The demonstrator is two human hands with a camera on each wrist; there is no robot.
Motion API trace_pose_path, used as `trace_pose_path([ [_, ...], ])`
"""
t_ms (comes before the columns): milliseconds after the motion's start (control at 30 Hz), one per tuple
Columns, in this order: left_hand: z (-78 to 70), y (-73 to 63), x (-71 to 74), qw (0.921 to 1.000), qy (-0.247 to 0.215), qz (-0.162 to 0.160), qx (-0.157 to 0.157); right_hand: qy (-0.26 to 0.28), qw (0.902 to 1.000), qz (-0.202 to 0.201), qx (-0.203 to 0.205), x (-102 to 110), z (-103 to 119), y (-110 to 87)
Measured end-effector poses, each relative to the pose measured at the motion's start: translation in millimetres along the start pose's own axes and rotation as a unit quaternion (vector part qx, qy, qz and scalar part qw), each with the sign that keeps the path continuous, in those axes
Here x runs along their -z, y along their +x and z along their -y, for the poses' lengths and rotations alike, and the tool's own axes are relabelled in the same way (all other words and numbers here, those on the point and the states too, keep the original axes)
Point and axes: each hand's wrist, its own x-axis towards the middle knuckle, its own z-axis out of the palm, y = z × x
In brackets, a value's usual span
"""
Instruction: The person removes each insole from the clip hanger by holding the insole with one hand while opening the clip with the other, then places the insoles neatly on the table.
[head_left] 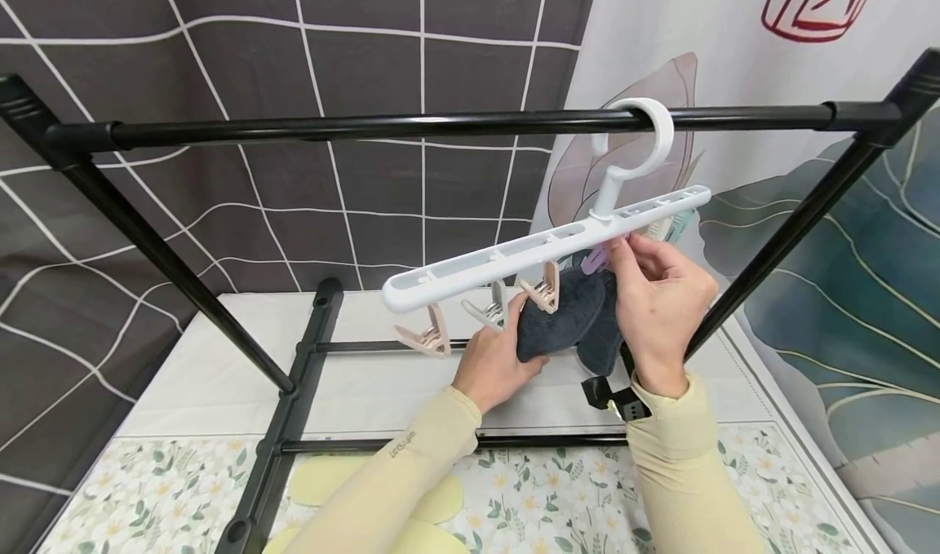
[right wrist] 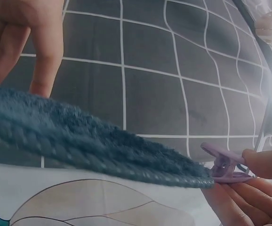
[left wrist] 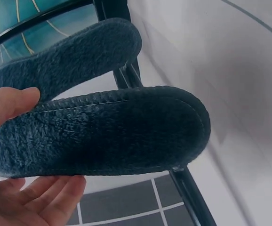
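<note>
My left hand (head_left: 499, 366) holds a dark blue-grey fuzzy insole (head_left: 558, 317) from the side, thumb on one edge and fingers on the other in the left wrist view. My right hand (head_left: 661, 301) pinches a purple clip (right wrist: 228, 165) under the white hanger (head_left: 543, 244). In the right wrist view the clip's mouth meets the tip of the insole (right wrist: 103, 146); whether it bites on it I cannot tell. A second matching insole (left wrist: 79, 56) hangs behind the first, its upper end hidden.
The hanger's hook sits over a black rail (head_left: 367, 126). More clips dangle from the hanger, among them a beige one (head_left: 429, 334) and a grey one (head_left: 490, 309). Black frame posts (head_left: 184, 268) slope down at both sides. A floral cloth (head_left: 543, 497) lies below.
</note>
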Motion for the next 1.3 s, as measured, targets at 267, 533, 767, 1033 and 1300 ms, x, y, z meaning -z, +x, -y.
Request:
trace_pose_path([
  [267,6.8,-2.3,16.4,0.9995,0.026,0.012,-0.014,-0.015,0.9999,-0.008,0.002,1,0,0.6],
  [533,11.6,-7.5,29.8,0.9994,0.011,0.033,-0.002,-0.003,0.9998,-0.017,0.007,3,0,-0.5],
  [767,9.9,-14.0,39.4,0.9982,0.034,0.049,-0.007,0.004,0.999,-0.016,0.041,7,1,-2.7],
  [1033,5.2,-21.5,48.5,0.9965,0.047,0.066,-0.023,0.007,0.9985,-0.014,0.052,11,1,-5.1],
  [1300,4.7,-27.3,48.7,0.9959,0.055,0.066,-0.03,0.003,0.9986,-0.013,0.052,16,1,-7.2],
])
